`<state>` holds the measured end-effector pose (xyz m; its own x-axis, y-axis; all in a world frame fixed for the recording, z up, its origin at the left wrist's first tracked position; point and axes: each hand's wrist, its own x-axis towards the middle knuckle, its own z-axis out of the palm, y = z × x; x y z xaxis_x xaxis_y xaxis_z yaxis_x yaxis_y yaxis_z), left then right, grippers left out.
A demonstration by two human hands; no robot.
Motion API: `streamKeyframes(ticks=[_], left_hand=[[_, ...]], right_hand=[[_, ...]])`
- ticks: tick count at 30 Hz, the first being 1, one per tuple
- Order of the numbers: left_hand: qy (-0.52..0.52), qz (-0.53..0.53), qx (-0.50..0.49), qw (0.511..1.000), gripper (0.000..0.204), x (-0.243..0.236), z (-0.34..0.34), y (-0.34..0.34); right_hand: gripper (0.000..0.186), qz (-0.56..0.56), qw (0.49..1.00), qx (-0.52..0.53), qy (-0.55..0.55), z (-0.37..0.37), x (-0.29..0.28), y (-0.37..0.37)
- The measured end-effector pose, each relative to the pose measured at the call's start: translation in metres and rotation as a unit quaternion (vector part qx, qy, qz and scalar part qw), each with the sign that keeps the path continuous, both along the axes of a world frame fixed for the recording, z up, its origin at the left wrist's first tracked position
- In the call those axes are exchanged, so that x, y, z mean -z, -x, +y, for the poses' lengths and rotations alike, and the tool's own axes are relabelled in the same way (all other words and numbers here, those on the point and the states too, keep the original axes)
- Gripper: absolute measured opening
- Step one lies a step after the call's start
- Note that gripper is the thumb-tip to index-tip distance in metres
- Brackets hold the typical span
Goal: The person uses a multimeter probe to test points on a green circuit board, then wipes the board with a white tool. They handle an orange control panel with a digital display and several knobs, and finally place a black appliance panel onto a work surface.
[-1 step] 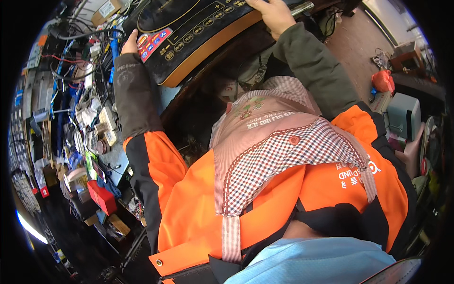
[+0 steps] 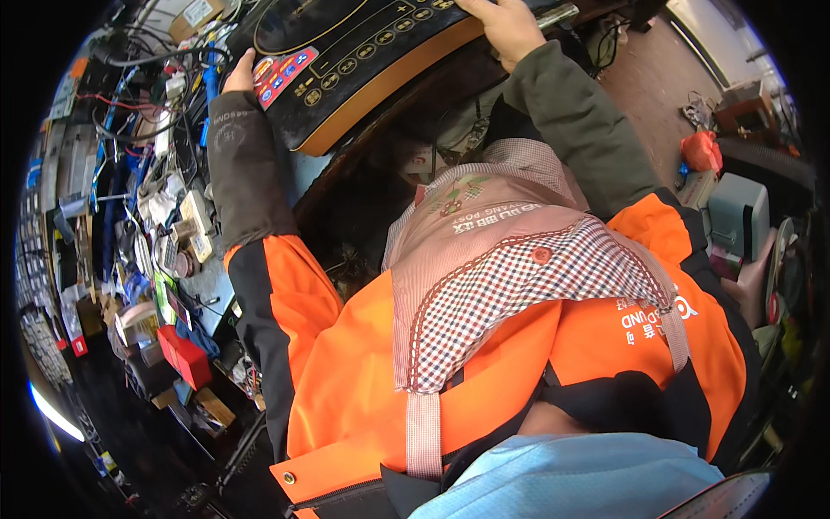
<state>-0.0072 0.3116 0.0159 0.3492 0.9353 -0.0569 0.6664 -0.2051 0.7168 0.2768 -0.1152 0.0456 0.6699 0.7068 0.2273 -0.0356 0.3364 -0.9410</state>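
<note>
A black induction cooktop (image 2: 367, 65) with gold markings, a red sticker and a copper-coloured front edge lies at the top of the view, partly cut off. My left hand (image 2: 239, 73) holds its left side, thumb pointing up along the edge, the other fingers hidden. At its front right, my right hand (image 2: 512, 30) grips the edge, thumb side over the top and fingertips partly out of view. The cooktop sits tilted, its right end farther from me, above a dark worktop edge.
Tools, cables and small parts crowd the bench at left, with a blue screwdriver-like tool (image 2: 210, 91) beside my left hand. A red box (image 2: 184, 356) lies lower left. At right are a red plastic bag (image 2: 701, 150) and a grey-green case (image 2: 737, 208).
The cooktop and both hands have shifted very slightly to the right and away from me. The grip looks the same.
</note>
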Motion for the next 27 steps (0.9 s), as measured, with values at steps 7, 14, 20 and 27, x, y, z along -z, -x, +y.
streamKeyframes(ticks=[7, 14, 20, 27], left_hand=[[0.121, -0.030, -0.019, 0.992, 0.080, 0.010, -0.006, -0.036], [0.354, -0.293, -0.035, 0.888, 0.044, -0.042, -0.091, -0.006], [0.386, -0.380, 0.022, 0.840, 0.042, -0.013, -0.063, -0.001], [0.293, -0.325, -0.027, 0.899, 0.038, -0.019, -0.076, -0.002]], right_hand=[[0.029, -0.071, 0.996, 0.029, 0.048, -0.010, -0.007, -0.007], [0.044, -0.092, 0.988, -0.024, 0.123, -0.010, 0.013, -0.018], [0.040, -0.009, 1.000, -0.027, 0.008, -0.011, 0.016, -0.003], [0.028, 0.006, 0.999, 0.008, 0.039, -0.011, 0.016, -0.004]])
